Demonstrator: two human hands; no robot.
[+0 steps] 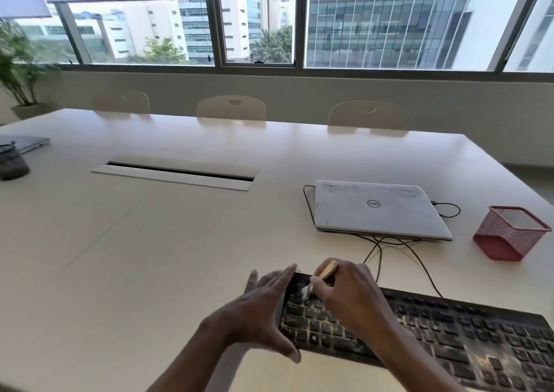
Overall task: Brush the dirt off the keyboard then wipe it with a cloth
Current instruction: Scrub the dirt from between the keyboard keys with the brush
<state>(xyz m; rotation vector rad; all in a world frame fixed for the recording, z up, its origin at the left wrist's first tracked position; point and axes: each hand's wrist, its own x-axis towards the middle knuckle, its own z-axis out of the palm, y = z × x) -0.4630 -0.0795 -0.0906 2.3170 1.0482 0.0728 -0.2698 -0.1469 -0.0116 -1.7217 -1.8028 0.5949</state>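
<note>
Keyboard point(449, 337), speckled with pale crumbs, lay at the near right of the table point(150, 256), which stretched wide to its left. The left hand point(257, 313), fingers straight, braced its left end. The right hand point(350, 295) gripped a wooden brush point(326, 270), bristles on the upper-left keys. Beyond sat a closed laptop point(377, 208) and a red mesh holder point(509, 232).

One view only: wide-angle, head-worn. Placed at the near side of the table point(150, 256), above it, facing forward and down across the top toward the chairs point(230, 108) and windows point(389, 25) on the far side. Nearest to the keyboard point(449, 331), left hand point(257, 310) and right hand point(350, 295) in the lower frame, with forearms entering from the bottom edge. Laptop point(377, 208) at mid distance on the right. Bowed rendering of straight lines near the borders
</note>
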